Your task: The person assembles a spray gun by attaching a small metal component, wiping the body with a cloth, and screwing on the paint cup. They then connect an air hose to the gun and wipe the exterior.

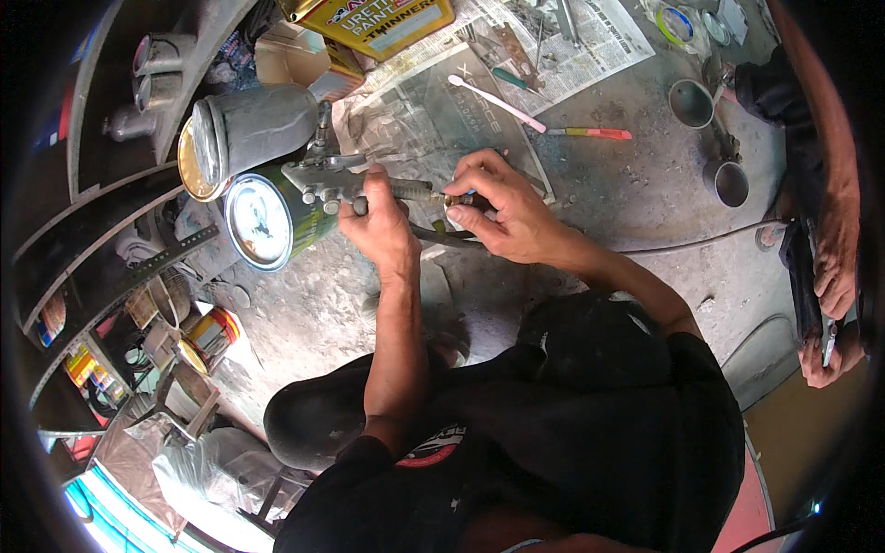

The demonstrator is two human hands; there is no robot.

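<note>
My left hand is closed around a metal spray gun, its thumb lying across the grip. A large grey cup is joined to the gun through a metal neck. At the end of the gun's handle, my right hand pinches a small brass-coloured fitting. A darker part sits partly hidden among those fingers. Under both hands passes a grey hose, which continues to the right across the floor. Behind the gun lies a green can with a shiny round end.
Newspaper holds several tools beyond my hands. A pink toothbrush and an orange-and-green cutter lie near it. Metal cups stand at right, beside another person's hands holding a small metal piece. Cluttered shelves line the left.
</note>
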